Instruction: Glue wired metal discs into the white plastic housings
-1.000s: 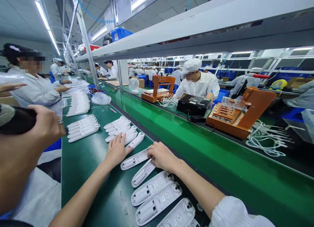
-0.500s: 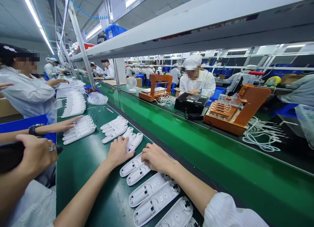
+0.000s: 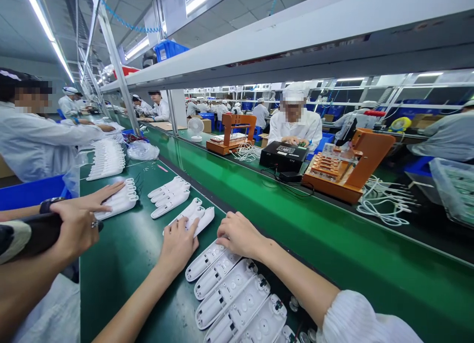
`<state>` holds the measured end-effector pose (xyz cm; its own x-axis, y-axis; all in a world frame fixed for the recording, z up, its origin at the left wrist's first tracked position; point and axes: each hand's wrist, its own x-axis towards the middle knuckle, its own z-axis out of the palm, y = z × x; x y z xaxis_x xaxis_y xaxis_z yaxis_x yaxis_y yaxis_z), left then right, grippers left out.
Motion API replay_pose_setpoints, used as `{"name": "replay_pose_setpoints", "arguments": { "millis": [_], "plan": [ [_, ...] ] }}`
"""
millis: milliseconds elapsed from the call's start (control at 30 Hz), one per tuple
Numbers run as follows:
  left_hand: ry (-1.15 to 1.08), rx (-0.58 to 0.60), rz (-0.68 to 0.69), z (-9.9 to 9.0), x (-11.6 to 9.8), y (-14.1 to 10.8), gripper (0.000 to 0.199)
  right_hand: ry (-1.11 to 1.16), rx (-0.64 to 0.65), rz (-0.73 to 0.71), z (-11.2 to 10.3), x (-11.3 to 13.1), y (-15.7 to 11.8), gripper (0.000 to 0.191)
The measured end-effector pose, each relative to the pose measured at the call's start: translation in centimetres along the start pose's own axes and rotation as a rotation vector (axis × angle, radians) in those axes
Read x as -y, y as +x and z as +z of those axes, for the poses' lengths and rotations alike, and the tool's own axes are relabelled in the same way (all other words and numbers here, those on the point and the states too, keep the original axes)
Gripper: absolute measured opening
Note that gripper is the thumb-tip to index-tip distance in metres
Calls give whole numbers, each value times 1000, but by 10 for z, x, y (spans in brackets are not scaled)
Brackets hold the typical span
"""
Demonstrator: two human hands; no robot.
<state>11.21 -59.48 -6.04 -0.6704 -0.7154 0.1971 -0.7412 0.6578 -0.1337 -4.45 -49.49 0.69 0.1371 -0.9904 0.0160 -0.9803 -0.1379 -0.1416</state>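
My left hand (image 3: pixel 179 244) is curved over the near ends of a small group of white plastic shells (image 3: pixel 203 220), with fingers and thumb on them. My right hand (image 3: pixel 240 234) has its fingers curled at the far ends of a row of open white shell halves (image 3: pixel 211 258), which lie inside up. The right fingertips are partly hidden. Closer to me, more open shell halves (image 3: pixel 242 303) show moulded recesses and small dark parts at their far ends. Another group of white shells (image 3: pixel 170 197) lies just beyond my left hand.
At left, another person's hand (image 3: pixel 99 194) rests on more shells, and a ringed hand (image 3: pixel 76 229) grips a black object. Further shells (image 3: pixel 107 159) and a clear plastic bag (image 3: pixel 142 150) lie beyond. Orange fixtures (image 3: pixel 348 167) and a black box (image 3: pixel 283 156) stand across the green strip.
My left hand has shifted slightly left and toward me on its shells. Under my right hand, the open halves now lie closer to the nearer row. The view has moved slightly.
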Motion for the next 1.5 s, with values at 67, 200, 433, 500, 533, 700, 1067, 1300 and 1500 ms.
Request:
{"name": "replay_pose_setpoints", "arguments": {
  "millis": [67, 200, 433, 500, 533, 700, 1067, 1300, 1500],
  "plan": [
    [34, 20, -4, -1, 2, 2, 49, 13, -7, 8, 1, 1, 2, 15],
    [87, 73, -33, -2, 6, 10, 47, 44, -19, 19, 3, 2, 5, 15],
    [57, 127, -58, -11, 9, 20, 28, 56, -63, 36, 1, -2, 4, 16],
    [10, 140, -82, -13, 10, 21, 26, 53, -80, 47, 0, -3, 2, 16],
    [-24, 149, -95, -14, 12, 21, 26, 52, -89, 52, 0, -4, 2, 15],
    [-324, 209, -137, -19, 26, 30, 23, 43, -142, 65, -2, -10, -3, 14],
    [-1236, 612, -99, -42, 23, 24, 30, -154, -574, -84, 19, -3, 12, 26],
    [-1444, 785, -30, -56, 14, 4, 31, -391, -851, -325, 1, 2, 14, 27],
    [-1442, 769, -36, -74, 1, -5, 37, -587, -991, -512, -16, -6, 16, 19]
  ]
}}
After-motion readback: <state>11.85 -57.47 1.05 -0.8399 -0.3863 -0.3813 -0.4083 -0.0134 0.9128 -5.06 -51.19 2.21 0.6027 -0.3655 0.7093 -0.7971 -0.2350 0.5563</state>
